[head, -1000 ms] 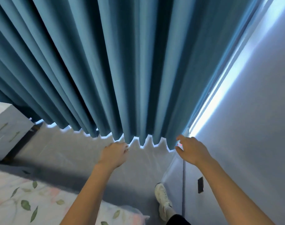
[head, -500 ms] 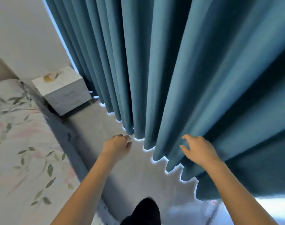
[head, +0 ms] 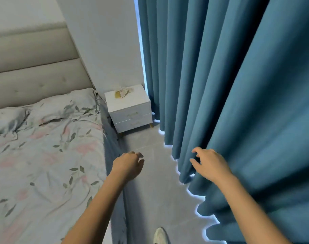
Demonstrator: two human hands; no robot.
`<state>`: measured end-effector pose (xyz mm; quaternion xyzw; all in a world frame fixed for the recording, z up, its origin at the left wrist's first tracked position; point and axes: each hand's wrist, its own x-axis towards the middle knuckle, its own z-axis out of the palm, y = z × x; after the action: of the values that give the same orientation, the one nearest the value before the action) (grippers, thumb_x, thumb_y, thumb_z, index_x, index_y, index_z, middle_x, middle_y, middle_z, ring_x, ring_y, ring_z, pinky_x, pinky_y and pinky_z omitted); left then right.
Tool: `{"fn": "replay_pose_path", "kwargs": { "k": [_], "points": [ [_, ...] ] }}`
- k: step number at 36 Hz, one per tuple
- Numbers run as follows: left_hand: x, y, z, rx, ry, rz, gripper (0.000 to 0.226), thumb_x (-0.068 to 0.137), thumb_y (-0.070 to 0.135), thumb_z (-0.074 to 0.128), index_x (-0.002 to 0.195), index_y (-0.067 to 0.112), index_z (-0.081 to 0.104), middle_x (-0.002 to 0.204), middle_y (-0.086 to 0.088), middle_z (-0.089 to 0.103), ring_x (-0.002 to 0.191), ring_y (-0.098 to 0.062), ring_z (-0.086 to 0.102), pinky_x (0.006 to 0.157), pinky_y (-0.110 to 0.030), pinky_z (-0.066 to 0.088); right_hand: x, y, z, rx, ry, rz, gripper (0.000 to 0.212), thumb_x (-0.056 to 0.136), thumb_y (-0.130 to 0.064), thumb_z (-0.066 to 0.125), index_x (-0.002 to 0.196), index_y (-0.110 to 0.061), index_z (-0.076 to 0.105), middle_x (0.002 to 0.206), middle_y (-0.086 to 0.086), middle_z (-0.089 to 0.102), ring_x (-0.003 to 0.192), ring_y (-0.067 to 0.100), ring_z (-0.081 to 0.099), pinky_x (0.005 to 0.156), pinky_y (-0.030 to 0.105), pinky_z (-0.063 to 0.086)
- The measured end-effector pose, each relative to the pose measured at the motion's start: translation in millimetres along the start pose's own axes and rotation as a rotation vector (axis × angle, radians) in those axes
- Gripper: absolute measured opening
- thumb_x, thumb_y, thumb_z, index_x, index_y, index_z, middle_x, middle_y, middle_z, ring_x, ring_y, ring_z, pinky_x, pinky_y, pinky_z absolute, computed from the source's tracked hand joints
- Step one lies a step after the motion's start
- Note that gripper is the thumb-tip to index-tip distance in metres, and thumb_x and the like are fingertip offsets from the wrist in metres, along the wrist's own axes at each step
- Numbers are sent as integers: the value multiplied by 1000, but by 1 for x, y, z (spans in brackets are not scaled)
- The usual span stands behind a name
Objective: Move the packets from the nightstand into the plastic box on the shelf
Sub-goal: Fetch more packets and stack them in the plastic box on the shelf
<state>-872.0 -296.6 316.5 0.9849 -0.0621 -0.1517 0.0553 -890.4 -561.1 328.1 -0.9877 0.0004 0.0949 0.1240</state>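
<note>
Both grips are empty right now. The left hand (head: 128, 165) is hanging in front with its fingers loosely curled around nothing, and the right hand (head: 209, 164) is reaching forward with fingers spread and relaxed, close against a fold of the long teal pleated curtain (head: 238, 85) — I can't tell if it's actually touching the fabric.

The crumpled beige and yellow packets (head: 123, 92) are sitting in a small heap toward the back edge of the top of the small white two-drawer nightstand (head: 130, 111), which is tucked into the corner between the bed with the floral leaf-print bedding (head: 44, 147) and the curtain. The plastic box and the shelf aren't in view at all.

So I'd say the person is just approaching, task barely started. To do this step well: walk down the strip of pale grey tiled floor (head: 150, 191) between the bed and the curtain, keep the right arm off the fabric so it isn't dragging, and get square to the nightstand's front edge before reaching. The packets look light and crinkly, so scooping the heap with both hands probably beats pinching one at a time, and reaching over to that back edge is where a stray one could slide off behind.
</note>
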Motion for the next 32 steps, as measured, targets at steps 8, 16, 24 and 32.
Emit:
{"fn": "replay_pose_path", "kwargs": {
  "k": [8, 16, 24, 32],
  "points": [
    [113, -50, -42, -36, -14, -105, 38, 99, 38, 34, 130, 27, 52, 133, -2, 53, 118, -25, 53, 92, -38, 48, 147, -39, -20, -23, -4, -126, 33, 96, -40, 44, 125, -26, 49, 120, -7, 62, 114, 21, 50, 89, 33, 45],
    [232, -69, -72, -97, 23, -165, 36, 98, 37, 36, 126, 27, 56, 131, -2, 55, 119, -24, 53, 93, -38, 48, 296, -62, -37, -73, -42, -226, 34, 96, -36, 43, 128, -24, 48, 121, -3, 61, 114, 24, 50, 88, 35, 45],
    [349, -88, -112, -125, -15, -229, 34, 98, 36, 35, 124, 33, 58, 128, 0, 55, 116, -23, 55, 92, -37, 46, 447, -109, -65, -160, -106, -393, 34, 97, -33, 39, 129, -21, 47, 119, 2, 61, 112, 26, 50, 89, 35, 44],
    [441, -141, -148, -213, 16, -361, 35, 98, 35, 36, 126, 30, 57, 128, -5, 56, 117, -27, 54, 93, -37, 45, 578, -155, -72, -134, -158, -455, 36, 96, -35, 41, 129, -22, 49, 121, 0, 62, 113, 24, 51, 90, 36, 46]
  ]
}}
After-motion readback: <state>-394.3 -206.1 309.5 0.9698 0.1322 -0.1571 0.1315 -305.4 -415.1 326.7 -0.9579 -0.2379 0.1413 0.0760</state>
